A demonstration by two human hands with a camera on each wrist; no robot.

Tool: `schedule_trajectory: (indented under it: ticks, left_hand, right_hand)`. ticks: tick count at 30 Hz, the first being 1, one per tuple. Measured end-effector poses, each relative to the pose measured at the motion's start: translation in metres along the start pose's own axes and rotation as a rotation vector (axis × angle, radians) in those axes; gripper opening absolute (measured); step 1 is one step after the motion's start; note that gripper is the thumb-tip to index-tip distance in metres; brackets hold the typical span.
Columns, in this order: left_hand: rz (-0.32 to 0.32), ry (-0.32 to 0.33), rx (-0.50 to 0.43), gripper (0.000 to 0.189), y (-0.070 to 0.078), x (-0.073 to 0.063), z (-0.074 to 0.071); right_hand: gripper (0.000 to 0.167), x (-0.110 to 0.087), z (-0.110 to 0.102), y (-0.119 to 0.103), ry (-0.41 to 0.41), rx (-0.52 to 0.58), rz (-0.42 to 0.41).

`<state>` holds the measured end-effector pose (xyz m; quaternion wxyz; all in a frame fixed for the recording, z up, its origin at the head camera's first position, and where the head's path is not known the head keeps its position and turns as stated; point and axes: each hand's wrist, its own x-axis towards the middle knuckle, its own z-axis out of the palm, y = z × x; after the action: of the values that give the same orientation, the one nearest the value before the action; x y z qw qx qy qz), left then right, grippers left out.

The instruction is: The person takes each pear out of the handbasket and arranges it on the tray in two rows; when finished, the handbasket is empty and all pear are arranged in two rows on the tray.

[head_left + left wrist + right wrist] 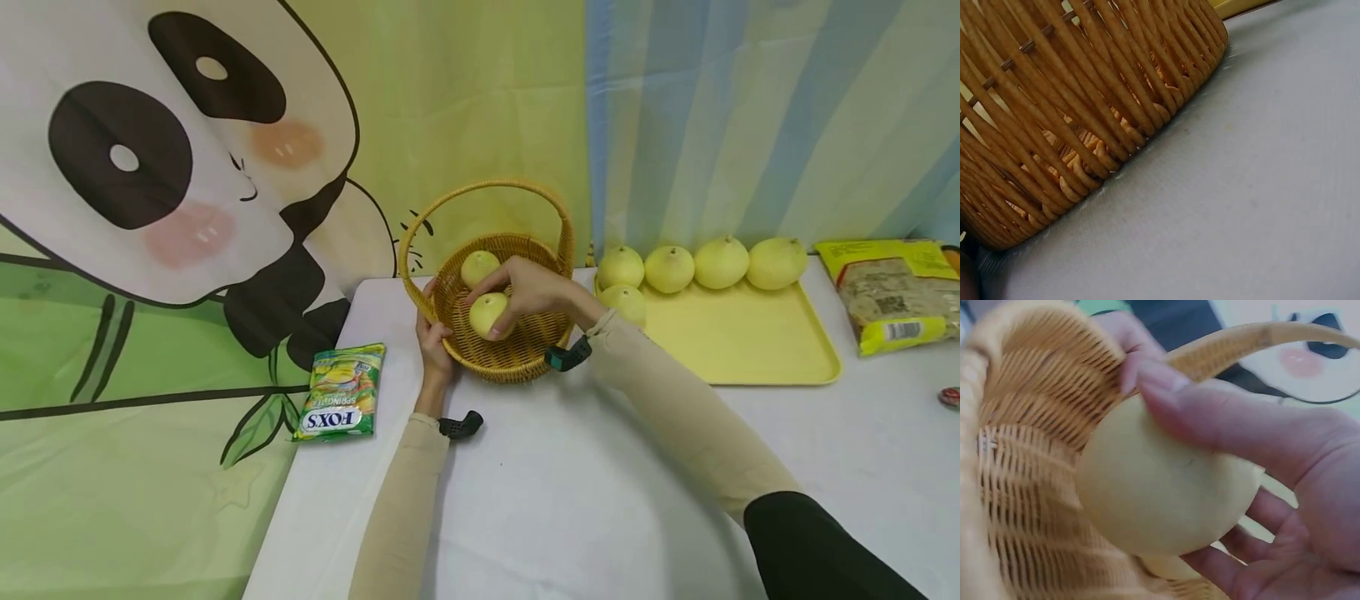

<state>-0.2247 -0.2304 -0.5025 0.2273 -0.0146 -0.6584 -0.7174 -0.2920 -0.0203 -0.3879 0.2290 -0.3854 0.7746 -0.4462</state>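
Observation:
A wicker basket (517, 362) with a tall arched handle stands on the table. My left hand (433, 346) grips its left rim near the foot of the handle, the thumb over the edge. My right hand (536, 292) holds a round pale-yellow pear (1160, 481) inside the basket opening, thumb on one side and fingers round the other. Behind it in the basket lies another pear (478, 267). The left wrist view shows the basket's woven side (1085, 94) standing on the white cloth.
Right of the basket, a yellow tray (742, 346) bears several pears (722, 262) along its back and left edges. A yellow plastic bag of food (888, 296) lies beyond it. Left of the basket is a green FOX'S packet (341, 392). Printed curtains hang behind the table.

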Motion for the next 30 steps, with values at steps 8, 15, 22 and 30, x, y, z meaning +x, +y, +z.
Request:
schedule_trajectory:
  ticks: [8, 15, 22, 30]
  left_hand:
    - [0.007, 0.000, -0.015, 0.093, -0.002, 0.001, -0.004]
    - [0.014, 0.002, -0.033, 0.092, -0.005, 0.002, -0.006]
    - [0.031, -0.009, -0.066, 0.093, -0.001, 0.000, -0.009]
    - [0.033, -0.005, -0.052, 0.093, 0.001, 0.000, -0.013]
  right_hand:
    - [0.061, -0.051, -0.033, -0.011, 0.186, 0.019, -0.048]
    - [0.063, -0.104, -0.054, -0.012, 0.356, 0.015, 0.018]
    - [0.063, -0.159, -0.065, -0.009, 0.513, -0.019, 0.148]
    - [0.062, -0.201, -0.081, 0.023, 0.611, -0.035, 0.216]
